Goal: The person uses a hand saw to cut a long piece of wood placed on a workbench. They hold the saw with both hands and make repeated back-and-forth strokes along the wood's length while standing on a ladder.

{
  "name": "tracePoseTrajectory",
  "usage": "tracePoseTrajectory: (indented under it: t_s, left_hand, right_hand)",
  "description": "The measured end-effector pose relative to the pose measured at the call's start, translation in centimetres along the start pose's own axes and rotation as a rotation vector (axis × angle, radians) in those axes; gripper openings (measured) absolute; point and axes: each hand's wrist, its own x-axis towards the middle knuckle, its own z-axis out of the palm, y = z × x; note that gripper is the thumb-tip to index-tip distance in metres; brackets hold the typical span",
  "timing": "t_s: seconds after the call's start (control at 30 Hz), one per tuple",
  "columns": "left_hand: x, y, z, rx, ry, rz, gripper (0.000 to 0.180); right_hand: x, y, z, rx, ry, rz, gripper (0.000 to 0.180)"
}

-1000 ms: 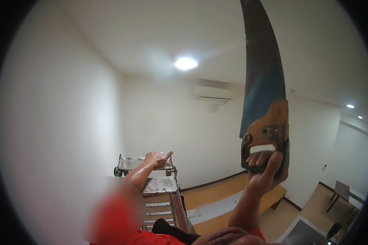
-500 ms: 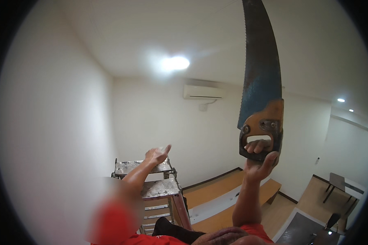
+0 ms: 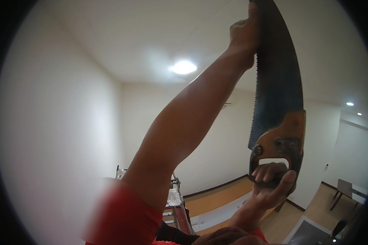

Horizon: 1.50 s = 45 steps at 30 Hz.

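And here's the saw [image 3: 277, 81], held upright in the air at the right of centre, handle down, teeth facing left. The right hand [image 3: 272, 188] has it firmly: fingers curled through the opening and closed round the lower bar of the handle [image 3: 288, 126], thumb lying along the outside. A grip that low, I'd judge, lets the wrist carry the weight from beneath and keeps the blade standing tall.

Up top, the left hand [image 3: 244, 34] is right beside the toothed edge, one digit pointing upward along it. Is it pinching the metal, steadying it, or merely overlapping it from this angle? Can't tell; fingers and blade run together there, and whether that hand is spread or closed doesn't show. The blade's tip is out of sight beyond the upper edge.

Moving outward, the bare left forearm cuts diagonally across the view, out of a red sleeve [image 3: 131, 216], and covers much of the stepladder [image 3: 175, 199]; only bits of its pale-spattered steps and frame peek out. Behind, a long wooden bench [image 3: 216, 204] lies low along the far wall, partly blocked by the right forearm. Overhead, the ceiling light [image 3: 184, 67] glares, washing out its own outline.
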Motion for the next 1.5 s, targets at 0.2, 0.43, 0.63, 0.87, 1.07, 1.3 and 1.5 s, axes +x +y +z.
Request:
tracePoseTrajectory:
  t_s: [0.2,0.43,0.63,0.87,1.07,1.3,1.5]
  left_hand:
    - [-0.6,0.8,2.3,-0.007,0.082,-0.064,0.079]
    - [-0.2,0.3,2.2,0.077,0.138,-0.051,0.077]
    - [2.4,1.7,0.9,0.178,0.156,-0.085,0.076]
    - [3.1,-1.5,1.2,0.125,0.216,0.077,0.073]
    - [-1.1,-1.2,0.9,0.063,0.159,0.085,0.069]
    - [0.7,0.1,0.9,0.031,0.144,0.041,0.067]
    - [1.9,-0.9,0.4,0.003,0.127,0.061,0.067]
  right_hand:
    - [-0.7,-1.9,-0.4,-0.104,0.005,-0.008,0.059]
    - [-0.7,-1.6,-0.4,-0.087,0.012,-0.033,0.052]
    - [3.1,0.1,-0.2,0.009,-0.092,-0.012,0.050]
    - [0.5,-0.9,-1.5,-0.115,-0.188,-0.077,0.053]
    - [0.2,-0.3,-2.2,-0.074,-0.044,0.021,0.051]
    - [2.1,0.4,-1.3,-0.104,-0.119,-0.072,0.052]
    - [0.6,-0.1,-0.8,-0.125,-0.107,-0.062,0.052]
